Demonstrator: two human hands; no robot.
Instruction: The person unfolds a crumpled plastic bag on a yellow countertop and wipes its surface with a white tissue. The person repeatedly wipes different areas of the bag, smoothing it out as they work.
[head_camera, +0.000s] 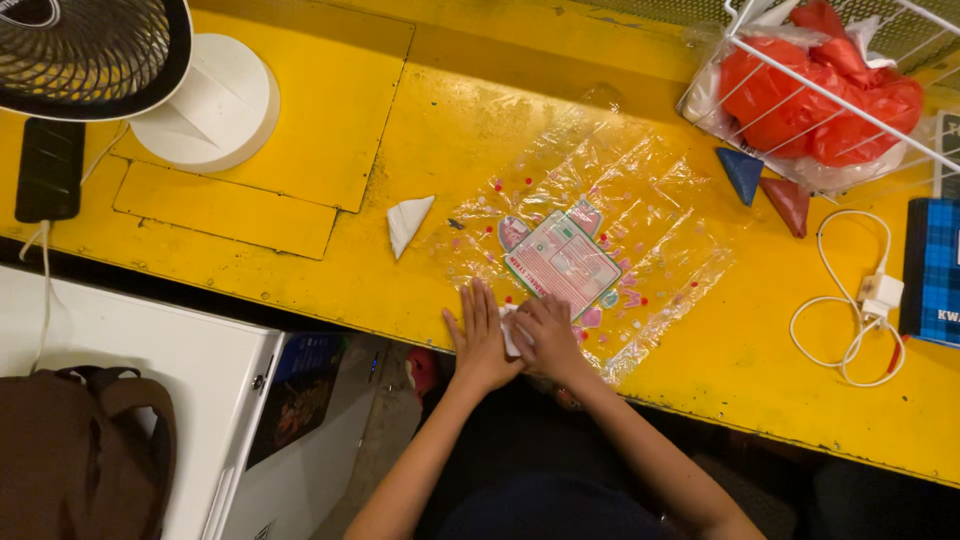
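Note:
My left hand (478, 335) lies flat, fingers together, at the near edge of the yellow table (300, 250). My right hand (545, 335) is right beside it, fingers curled onto a small white paper piece (508, 330) that shows between both hands. Just beyond the hands a crinkled clear plastic bag (640, 200) with coloured dots and a printed label (560, 262) lies spread flat. A folded white paper triangle (407, 222) rests to the left of the bag.
A blue triangle (741, 172) and a red triangle (788, 203) lie at the right, beside a white wire basket (830, 95) holding red plastic. A white cable with charger (860, 300), a blue plaid box (932, 270), a fan (90, 50), a phone (50, 168) and a brown bag (85, 455) are around.

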